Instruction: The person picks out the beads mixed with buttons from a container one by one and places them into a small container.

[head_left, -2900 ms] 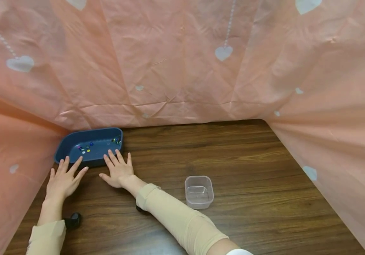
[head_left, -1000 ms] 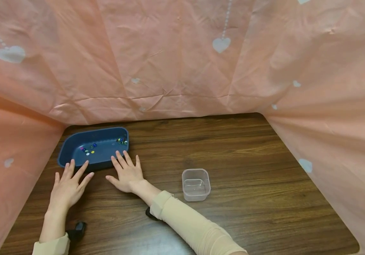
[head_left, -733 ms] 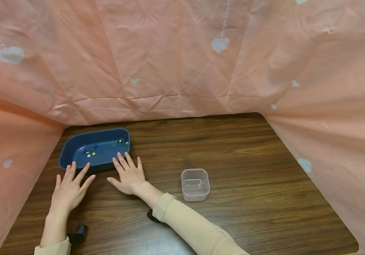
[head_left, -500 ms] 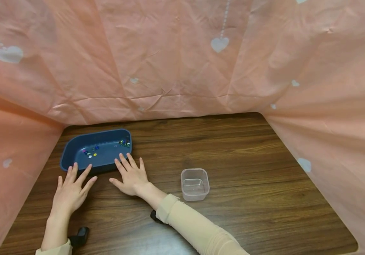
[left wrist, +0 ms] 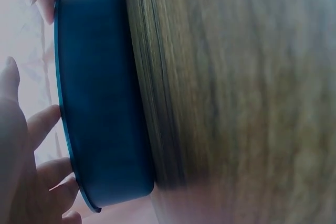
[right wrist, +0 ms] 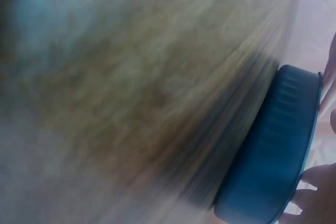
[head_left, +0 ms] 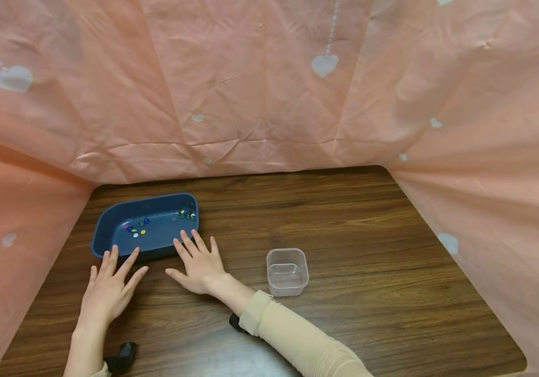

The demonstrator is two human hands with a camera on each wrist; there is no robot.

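Note:
A blue tray (head_left: pixel 163 230) sits at the table's far left. Small coloured pieces (head_left: pixel 135 229), some round like marbles, lie in it in two loose groups, one left of the middle and one at the right end. My left hand (head_left: pixel 104 296) has its fingers spread, with fingertips on the tray's near rim toward the left. In the left wrist view those fingers (left wrist: pixel 44 124) touch the rim from above. My right hand (head_left: pixel 199 268), also spread, touches the same rim near the right end; its fingers (right wrist: pixel 317 174) meet the rim in the right wrist view.
A clear square plastic container (head_left: pixel 287 272) stands right of my right hand, with nothing visible inside. Pink cloth with white hearts (head_left: pixel 260 94) hangs behind and at both sides of the brown wooden table (head_left: pixel 368 251).
The tray has slid toward me and a little to the right, with both hands moving along at its near rim. The clear container has stayed put on the table.

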